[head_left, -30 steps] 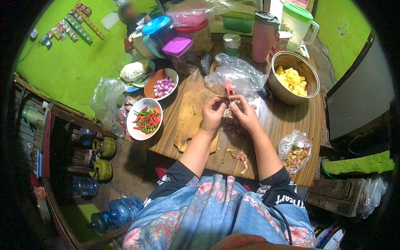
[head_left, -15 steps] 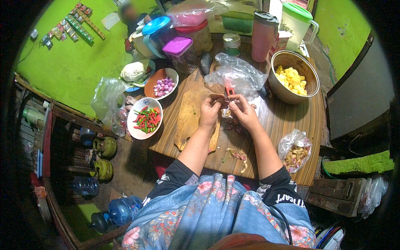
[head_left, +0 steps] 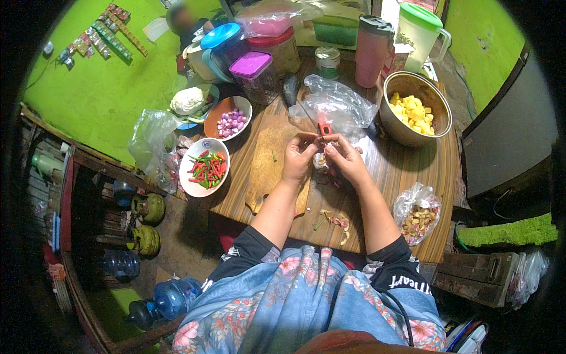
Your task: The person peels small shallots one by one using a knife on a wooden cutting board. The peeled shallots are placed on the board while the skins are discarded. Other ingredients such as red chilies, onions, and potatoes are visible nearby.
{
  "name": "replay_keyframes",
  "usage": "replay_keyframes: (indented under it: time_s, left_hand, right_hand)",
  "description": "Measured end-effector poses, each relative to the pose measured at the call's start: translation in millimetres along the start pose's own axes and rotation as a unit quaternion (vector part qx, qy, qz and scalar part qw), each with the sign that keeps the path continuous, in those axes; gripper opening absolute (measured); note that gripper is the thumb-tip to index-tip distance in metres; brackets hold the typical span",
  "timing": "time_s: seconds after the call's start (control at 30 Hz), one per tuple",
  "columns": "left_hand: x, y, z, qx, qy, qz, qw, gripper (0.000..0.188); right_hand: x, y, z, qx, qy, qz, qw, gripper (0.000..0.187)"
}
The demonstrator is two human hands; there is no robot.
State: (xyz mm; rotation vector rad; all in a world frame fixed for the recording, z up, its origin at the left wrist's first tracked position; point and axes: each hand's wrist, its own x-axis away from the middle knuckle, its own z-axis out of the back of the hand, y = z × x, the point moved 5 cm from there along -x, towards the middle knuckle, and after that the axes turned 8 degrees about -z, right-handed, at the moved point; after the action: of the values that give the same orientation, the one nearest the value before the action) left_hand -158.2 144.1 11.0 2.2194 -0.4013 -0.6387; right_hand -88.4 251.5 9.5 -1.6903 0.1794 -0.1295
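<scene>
Bare desk (head_left: 395,177) right of the hands, steel bowl (head_left: 415,109) beyond, plastic bag (head_left: 336,106) ahead, chili plate (head_left: 204,167) left

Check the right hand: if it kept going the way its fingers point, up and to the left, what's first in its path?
The right hand points at the red-handled knife between both hands, with the left hand right there. Beyond lies the clear plastic bag. Depth is hard to judge from overhead.

Single fisheye view from my head, facing steeply down onto the wooden table (head_left: 407,177), close above my lap and forearms. The table fills the centre; its far side lies toward the upper edge, bent floor and walls around it.
</scene>
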Motion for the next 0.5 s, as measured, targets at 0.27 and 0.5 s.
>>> replay_keyframes:
  time_s: [0.27, 0.5]
  left_hand:
    - [-3.6, 4.5, 11.8, 0.034, 0.044, 0.010, 0.998, 0.016]
    - [-2.2, -2.8, 9.3, 0.016, 0.037, 0.011, 0.999, 0.017]
  right_hand:
    - [-1.7, 2.5, 12.8, -0.010, 0.057, -0.044, 0.997, 0.034]
    - [0.1, 4.0, 0.3, -0.043, -0.038, -0.059, 0.997, 0.043]
